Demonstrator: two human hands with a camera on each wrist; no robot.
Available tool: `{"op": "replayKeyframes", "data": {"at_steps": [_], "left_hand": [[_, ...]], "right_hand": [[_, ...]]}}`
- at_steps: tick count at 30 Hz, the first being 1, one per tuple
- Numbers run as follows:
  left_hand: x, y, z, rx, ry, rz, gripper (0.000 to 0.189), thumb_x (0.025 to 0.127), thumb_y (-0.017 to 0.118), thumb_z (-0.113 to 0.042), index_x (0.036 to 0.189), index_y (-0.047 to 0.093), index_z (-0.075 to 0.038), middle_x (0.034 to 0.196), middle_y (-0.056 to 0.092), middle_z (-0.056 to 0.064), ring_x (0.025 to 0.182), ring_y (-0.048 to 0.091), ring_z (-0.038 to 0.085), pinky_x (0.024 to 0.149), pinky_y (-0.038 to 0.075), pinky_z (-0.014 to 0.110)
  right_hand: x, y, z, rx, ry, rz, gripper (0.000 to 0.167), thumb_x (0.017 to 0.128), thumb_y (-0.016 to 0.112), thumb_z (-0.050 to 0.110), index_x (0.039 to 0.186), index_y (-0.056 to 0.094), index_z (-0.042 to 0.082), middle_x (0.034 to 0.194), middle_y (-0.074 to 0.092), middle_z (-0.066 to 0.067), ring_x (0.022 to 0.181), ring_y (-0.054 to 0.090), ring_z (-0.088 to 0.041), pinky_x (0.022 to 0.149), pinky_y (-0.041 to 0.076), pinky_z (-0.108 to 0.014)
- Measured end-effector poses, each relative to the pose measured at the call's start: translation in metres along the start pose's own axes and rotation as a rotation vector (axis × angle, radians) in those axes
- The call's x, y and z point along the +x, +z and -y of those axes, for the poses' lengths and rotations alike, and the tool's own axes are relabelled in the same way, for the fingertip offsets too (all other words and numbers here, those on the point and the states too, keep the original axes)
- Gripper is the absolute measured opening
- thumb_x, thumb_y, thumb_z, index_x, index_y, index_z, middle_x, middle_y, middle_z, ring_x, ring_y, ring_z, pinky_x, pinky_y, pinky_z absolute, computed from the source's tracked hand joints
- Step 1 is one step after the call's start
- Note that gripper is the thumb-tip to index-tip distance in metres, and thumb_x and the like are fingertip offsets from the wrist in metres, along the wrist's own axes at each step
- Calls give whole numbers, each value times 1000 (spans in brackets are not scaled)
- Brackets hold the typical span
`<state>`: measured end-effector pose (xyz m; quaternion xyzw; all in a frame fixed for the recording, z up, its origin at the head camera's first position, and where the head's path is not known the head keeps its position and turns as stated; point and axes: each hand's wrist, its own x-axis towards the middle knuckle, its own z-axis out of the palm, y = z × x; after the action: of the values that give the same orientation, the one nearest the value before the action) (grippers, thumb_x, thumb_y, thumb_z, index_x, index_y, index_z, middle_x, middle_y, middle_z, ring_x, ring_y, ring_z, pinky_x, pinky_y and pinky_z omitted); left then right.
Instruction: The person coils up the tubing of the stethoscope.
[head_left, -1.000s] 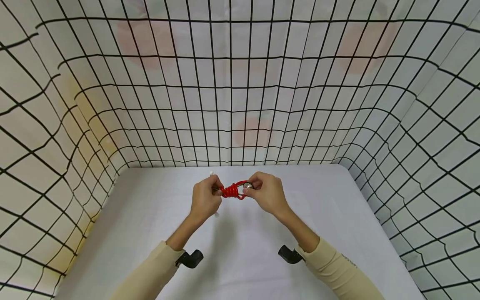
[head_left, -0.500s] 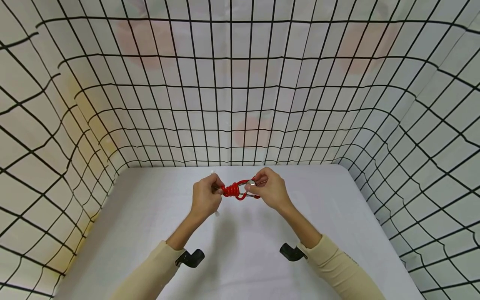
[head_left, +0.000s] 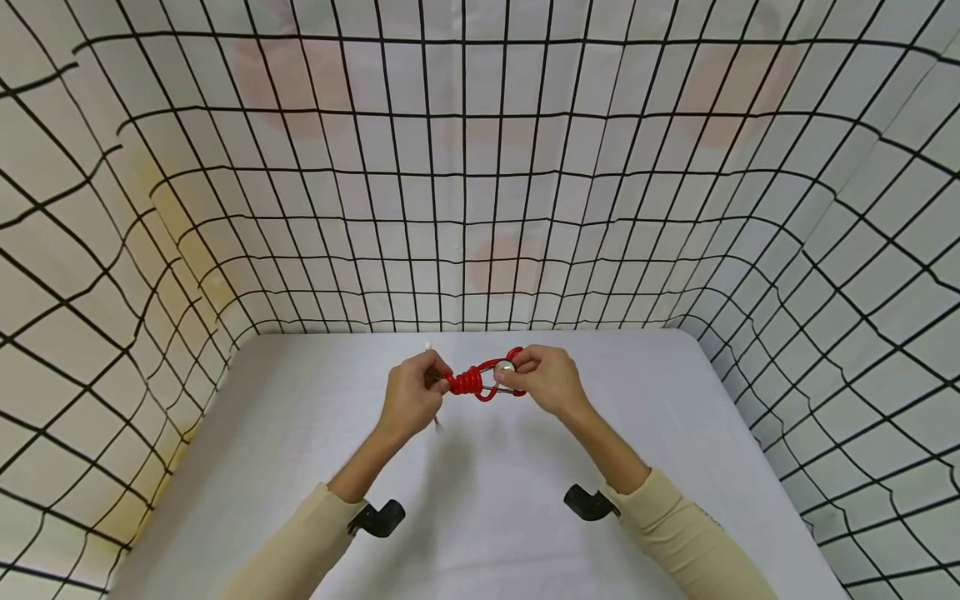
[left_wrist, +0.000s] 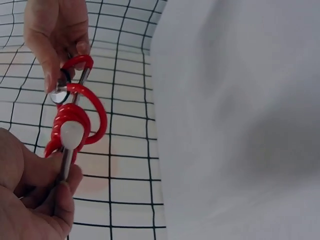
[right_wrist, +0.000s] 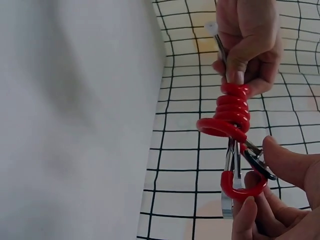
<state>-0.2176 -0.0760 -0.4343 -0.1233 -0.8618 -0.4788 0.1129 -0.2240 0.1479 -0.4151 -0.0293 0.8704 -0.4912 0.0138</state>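
A stethoscope with red tubing [head_left: 468,382] is held up between both hands above the table. Several turns of the tubing are wound round its metal ear tubes. My left hand [head_left: 412,392] grips the ear-tube end between thumb and fingers; a white ear tip [left_wrist: 72,134] pokes out beside it. On the other side, my right hand [head_left: 551,379] pinches the round silver chestpiece [head_left: 505,369] with the thumb against it. Its other fingers are at the red bend of tubing [right_wrist: 227,185] at that end. A loose red loop [left_wrist: 102,117] bulges out beside the coils.
A white-covered table [head_left: 495,517] lies below the hands. Black wire grid [head_left: 480,200] rises at the back and along both sides, with pale cloth behind it. Black cameras [head_left: 378,518] sit at both sleeve cuffs.
My right hand has shifted slightly right with the chestpiece, and red tubing now shows beyond its fingers. The left hand has barely moved and keeps its grip.
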Motion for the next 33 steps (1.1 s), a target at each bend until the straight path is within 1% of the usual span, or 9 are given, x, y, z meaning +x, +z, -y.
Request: {"op": "replayKeyframes", "data": {"at_steps": [4, 9, 11, 16, 19, 24, 27, 30, 33], "left_hand": [[0, -1, -4, 24, -25, 81, 12, 85, 69, 9, 89, 72, -2, 82, 74, 10, 66, 62, 16, 60, 54, 27], [0, -4, -9, 22, -70, 221, 21, 82, 64, 13, 97, 71, 0, 89, 74, 13, 69, 67, 16, 64, 59, 29], [0, -5, -10, 9, -71, 266, 23, 82, 63, 13, 100, 71, 1, 90, 74, 12, 70, 69, 17, 66, 60, 30], [2, -10, -7, -52, -64, 342, 22, 85, 65, 10, 104, 72, 1, 95, 76, 11, 75, 73, 18, 70, 61, 30], [1, -11, -7, -75, -86, 364, 22, 85, 68, 6, 106, 73, -1, 100, 76, 12, 83, 74, 20, 75, 62, 33], [0, -8, -9, -52, -91, 339, 19, 84, 73, -6, 103, 72, -6, 97, 76, 7, 85, 73, 19, 75, 61, 33], [0, -5, -9, -22, -71, 285, 16, 83, 78, -13, 98, 72, -8, 90, 75, 2, 81, 71, 17, 70, 59, 30], [0, -2, -7, 1, -41, 227, 17, 82, 82, -16, 93, 71, -9, 85, 73, 0, 77, 69, 15, 66, 58, 28], [1, 1, -5, 10, -16, 198, 18, 81, 83, -17, 91, 70, -9, 83, 73, -1, 75, 67, 13, 65, 57, 26]], "right_hand": [[-1, -2, 1, -2, 51, -1, 30, 83, 84, 25, 99, 71, 3, 87, 74, -8, 73, 71, -18, 69, 50, -31], [-2, -3, -1, -28, 79, -15, 29, 80, 86, 23, 93, 69, 4, 84, 70, -7, 74, 67, -20, 65, 47, -30], [-3, -4, -2, -29, 78, -20, 30, 79, 86, 23, 94, 68, 3, 83, 68, -7, 75, 66, -20, 64, 46, -30], [-5, -8, -3, -20, 53, -33, 28, 79, 85, 22, 92, 67, 6, 81, 66, -5, 78, 63, -21, 64, 47, -30], [-5, -11, -2, -24, 31, -40, 26, 78, 86, 21, 90, 67, 7, 81, 63, -5, 82, 61, -22, 64, 46, -31], [-5, -12, -1, -36, 50, -29, 30, 78, 87, 20, 94, 67, 3, 84, 62, -7, 83, 59, -24, 63, 48, -30], [-5, -12, 0, -50, 68, -5, 33, 79, 86, 20, 96, 67, 1, 84, 62, -8, 80, 62, -24, 62, 48, -30], [-6, -12, 3, -62, 74, 13, 32, 79, 86, 20, 96, 66, 1, 83, 62, -8, 78, 63, -23, 62, 47, -30], [-7, -11, 5, -81, 69, 14, 30, 79, 86, 19, 91, 64, 3, 81, 61, -7, 77, 61, -23, 61, 46, -30]]}}
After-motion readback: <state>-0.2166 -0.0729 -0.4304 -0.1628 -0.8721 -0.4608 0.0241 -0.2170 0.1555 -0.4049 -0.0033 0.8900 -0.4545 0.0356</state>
